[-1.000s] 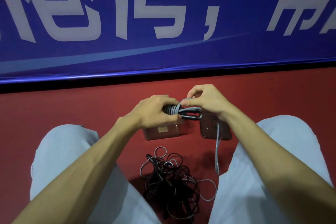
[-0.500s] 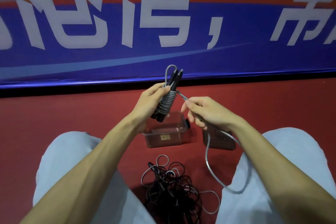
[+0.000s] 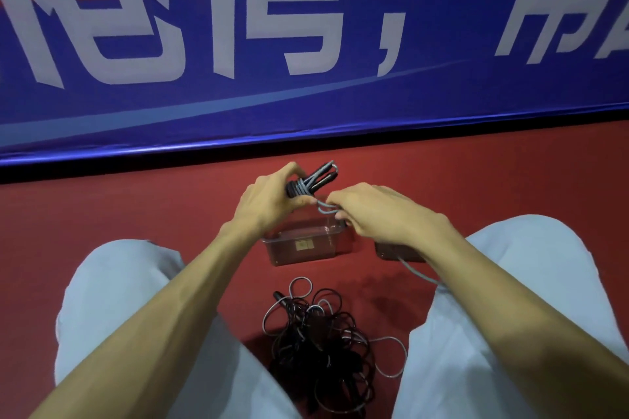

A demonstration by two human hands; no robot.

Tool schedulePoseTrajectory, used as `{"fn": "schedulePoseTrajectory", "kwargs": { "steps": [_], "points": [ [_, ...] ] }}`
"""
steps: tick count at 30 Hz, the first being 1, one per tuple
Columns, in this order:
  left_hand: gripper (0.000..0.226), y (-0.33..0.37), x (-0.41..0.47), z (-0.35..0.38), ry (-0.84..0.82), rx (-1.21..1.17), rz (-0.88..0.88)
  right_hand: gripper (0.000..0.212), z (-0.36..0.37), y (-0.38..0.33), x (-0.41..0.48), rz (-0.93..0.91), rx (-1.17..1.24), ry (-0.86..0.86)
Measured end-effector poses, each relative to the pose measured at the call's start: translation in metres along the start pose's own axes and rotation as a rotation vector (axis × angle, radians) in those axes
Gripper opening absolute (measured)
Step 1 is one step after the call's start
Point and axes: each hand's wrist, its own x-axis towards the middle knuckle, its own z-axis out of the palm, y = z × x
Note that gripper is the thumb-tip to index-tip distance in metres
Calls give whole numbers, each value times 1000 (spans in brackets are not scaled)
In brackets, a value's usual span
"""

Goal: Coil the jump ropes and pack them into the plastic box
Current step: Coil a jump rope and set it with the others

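Observation:
My left hand (image 3: 269, 202) grips a grey jump rope bundle (image 3: 311, 182): black handles with grey cord wound round them, tips pointing up to the right. My right hand (image 3: 371, 211) pinches the loose grey cord (image 3: 325, 209) just beside the bundle; the rest of that cord trails down under my right forearm to my right leg. Below both hands a clear plastic box (image 3: 306, 245) stands open on the red floor. A tangled pile of black and grey jump ropes (image 3: 320, 340) lies between my knees.
The box's clear lid (image 3: 391, 252) lies on the floor to the right of the box, partly hidden by my right forearm. A blue banner wall (image 3: 306, 44) closes off the far side. My legs in light trousers flank the pile.
The bundle has tilted from upright to lying more level and lower. My right hand moved up and left, close to the bundle, taking up slack in the grey cord.

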Motion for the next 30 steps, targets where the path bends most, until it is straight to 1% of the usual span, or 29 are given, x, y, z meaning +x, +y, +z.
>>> {"fn": "schedulePoseTrajectory", "kwargs": {
  "steps": [1, 2, 4, 5, 9, 11, 14, 16, 19, 22, 24, 26, 28, 30],
  "points": [
    [47, 0, 0, 1, -23, 49, 16, 7, -1, -2, -1, -32, -31, 15],
    [48, 0, -1, 3, -33, 98, 35, 8, -1, -4, 0, -59, -46, 31],
    [47, 0, -2, 4, -31, 210, 79, 18, -3, -5, 0, -97, -48, 70],
    [47, 0, -2, 5, -29, 257, 101, 19, -3, -4, 0, -115, -54, 103],
    [41, 2, -5, 8, -118, 338, 169, 18, 1, -1, 4, -200, -84, 254],
    [37, 5, -6, 9, -168, 348, 211, 13, 5, 2, 5, -222, -57, 328],
    [38, 5, -5, 6, -188, 294, 247, 9, 8, 10, 6, -141, 17, 491],
    [44, 6, -7, 4, -209, 245, 267, 11, 7, 14, 7, -39, 107, 533],
    [56, 13, -11, 3, -212, 223, 277, 16, 5, 19, 10, 166, 218, 525],
    [51, 17, -14, 3, -143, 263, 288, 16, 7, 24, 13, 313, 377, 485],
    [46, 17, -15, 2, -116, 222, 284, 15, 8, 29, 15, 342, 505, 456],
    [48, 19, -16, -1, -126, 126, 255, 12, 7, 32, 15, 327, 638, 396],
    [47, 23, -18, -6, -152, -32, 217, 9, 6, 35, 16, 295, 836, 320],
    [37, 26, -20, -9, -162, -260, 165, 12, 4, 36, 16, 271, 995, 283]
  ]
}}
